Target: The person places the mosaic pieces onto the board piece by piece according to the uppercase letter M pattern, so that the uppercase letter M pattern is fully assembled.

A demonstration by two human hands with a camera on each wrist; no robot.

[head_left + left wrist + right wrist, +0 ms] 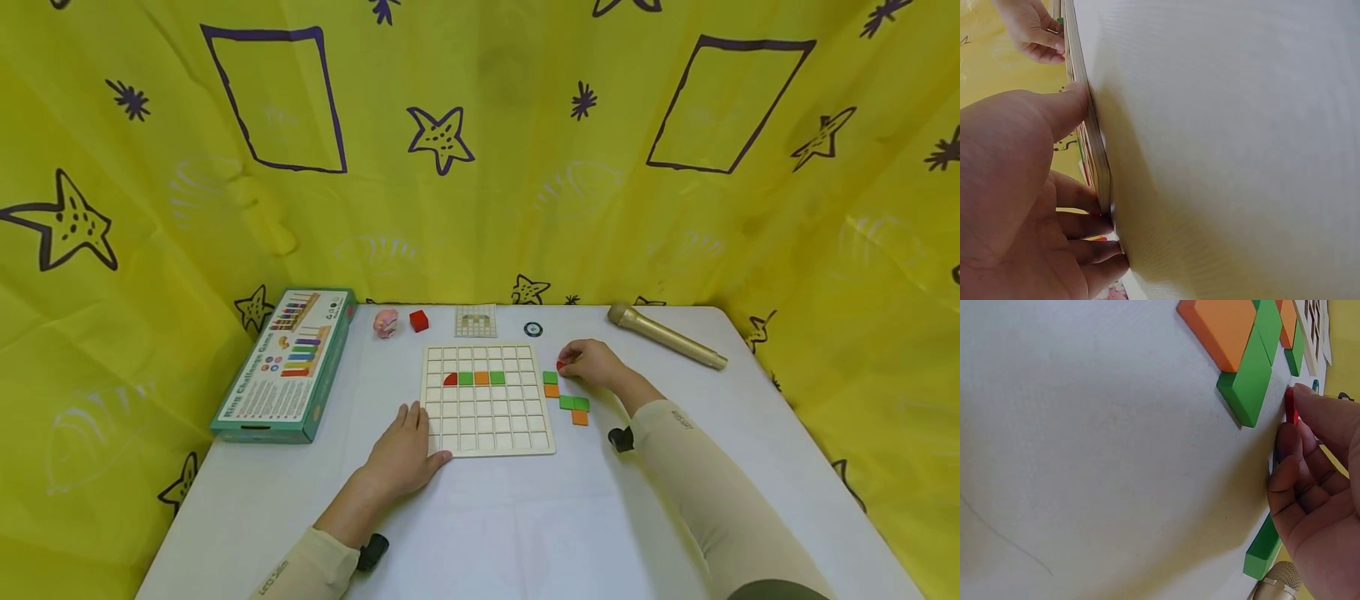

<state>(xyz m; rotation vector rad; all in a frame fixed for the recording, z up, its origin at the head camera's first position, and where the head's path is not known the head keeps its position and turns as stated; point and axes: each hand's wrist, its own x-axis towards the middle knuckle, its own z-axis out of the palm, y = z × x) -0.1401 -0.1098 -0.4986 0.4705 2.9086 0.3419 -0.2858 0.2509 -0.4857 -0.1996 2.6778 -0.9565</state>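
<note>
My right hand (pixel 588 363) pinches a small red tile (pixel 1290 405) between thumb and fingertips, just right of the board. My left hand (pixel 399 450) rests at the near left corner of the wooden grid board (pixel 491 444); its thumb touches the near edge and its extended fingers lie at the left side. On the board, one row holds a red rounded tile (pixel 451 379), a green tile (pixel 466 378), an orange tile (pixel 482 378) and another green tile (pixel 497 378). Several green and orange tiles (pixel 581 417) lie right of the board.
A pattern card (pixel 476 321) lies behind the board, with a red cube (pixel 418 321), a pink object (pixel 386 323) and a dark round disc (pixel 533 329) nearby. A game box (pixel 288 367) is at left, a gold microphone (pixel 667 337) at right. Yellow curtain surrounds the table.
</note>
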